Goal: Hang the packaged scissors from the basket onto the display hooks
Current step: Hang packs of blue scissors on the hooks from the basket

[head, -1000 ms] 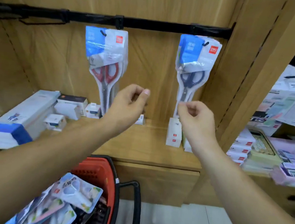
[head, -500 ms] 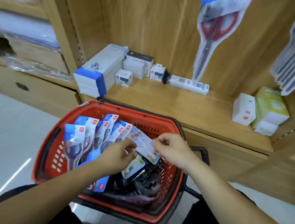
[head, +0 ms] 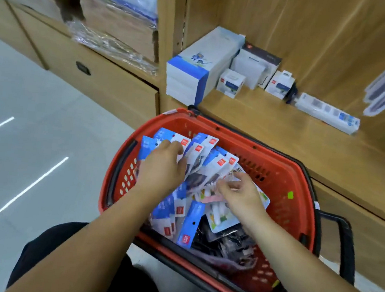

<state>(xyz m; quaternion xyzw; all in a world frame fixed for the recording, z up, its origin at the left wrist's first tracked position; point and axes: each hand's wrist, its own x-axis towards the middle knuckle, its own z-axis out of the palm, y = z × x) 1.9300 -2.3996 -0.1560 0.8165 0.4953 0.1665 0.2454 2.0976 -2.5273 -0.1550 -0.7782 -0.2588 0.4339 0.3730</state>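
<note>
The left hand (head: 162,166) lies spread on the scissors packs (head: 218,163). The right hand (head: 241,197) curls on a pale pack (head: 235,170); I cannot tell if it pinches. The packs are piled and shiny under both hands, so pulling one might drag others from the basket (head: 281,160). They are blue and white, fanned out past the fingertips.

A single wide-angle camera, worn on the person's head, looks forward and steeply down. It sits close above the red basket (head: 298,218), which fills the middle. The left hand (head: 162,169) and right hand (head: 243,197) reach in from the bottom edge. The wooden shelf (head: 273,126) crosses the upper right, with the floor (head: 32,127) at left.
</note>
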